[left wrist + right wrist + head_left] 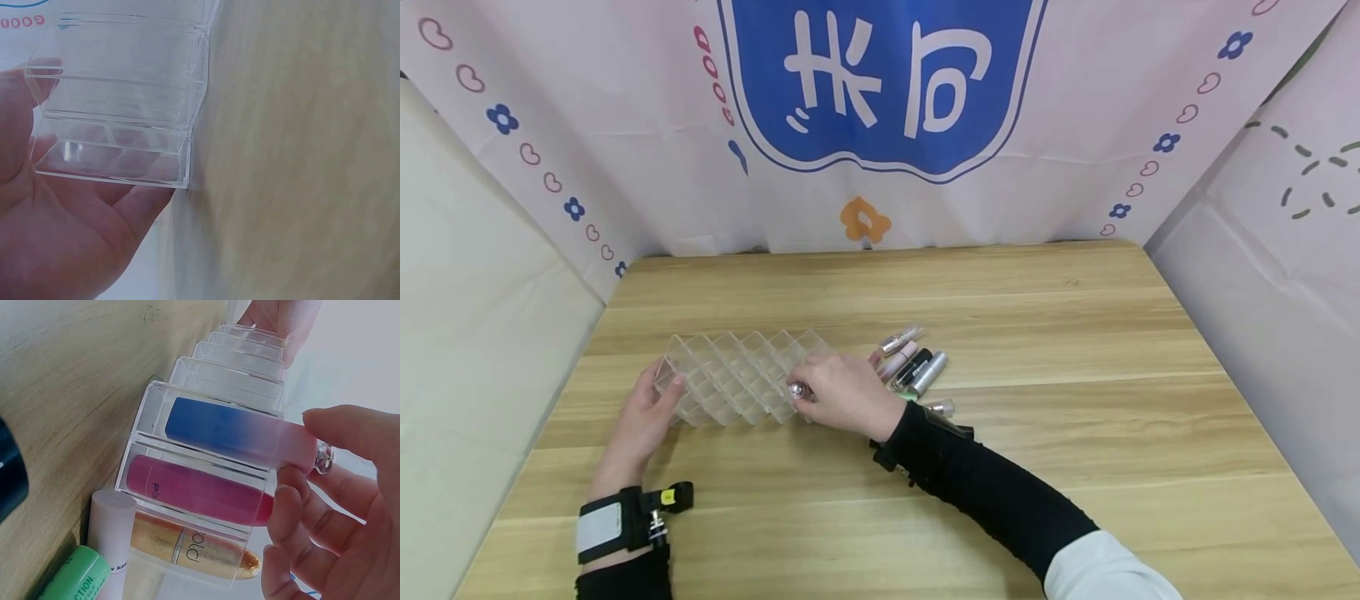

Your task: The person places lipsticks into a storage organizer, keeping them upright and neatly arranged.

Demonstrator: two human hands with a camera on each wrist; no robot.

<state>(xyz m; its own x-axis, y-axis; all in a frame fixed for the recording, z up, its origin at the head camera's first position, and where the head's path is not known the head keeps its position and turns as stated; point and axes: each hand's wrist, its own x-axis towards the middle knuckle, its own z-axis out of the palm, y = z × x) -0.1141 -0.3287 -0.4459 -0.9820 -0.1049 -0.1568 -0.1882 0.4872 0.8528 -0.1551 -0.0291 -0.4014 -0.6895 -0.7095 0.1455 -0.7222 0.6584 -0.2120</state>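
Observation:
A clear lipstick organizer [730,379] with diamond-shaped compartments stands on the table. My left hand [647,404] grips its left end; the left wrist view shows the fingers and thumb around the clear wall [119,147]. At the other end, my right hand [846,392] pinches a blue-to-pink lipstick tube [237,428] by its pink end, which has a clear faceted tip. Most of that tube lies inside one compartment. In neighbouring compartments are a magenta tube [194,487] and a gold tube [181,540]. The right hand hides part of the organizer in the head view.
Right of the organizer lie several loose tubes: a silver one [928,375], a black one [912,367], a pink one [897,360] and a clear-capped one [901,339]. A green tube [75,575] lies near the organizer. Printed cloth [647,167] hangs behind the wooden table [1075,375].

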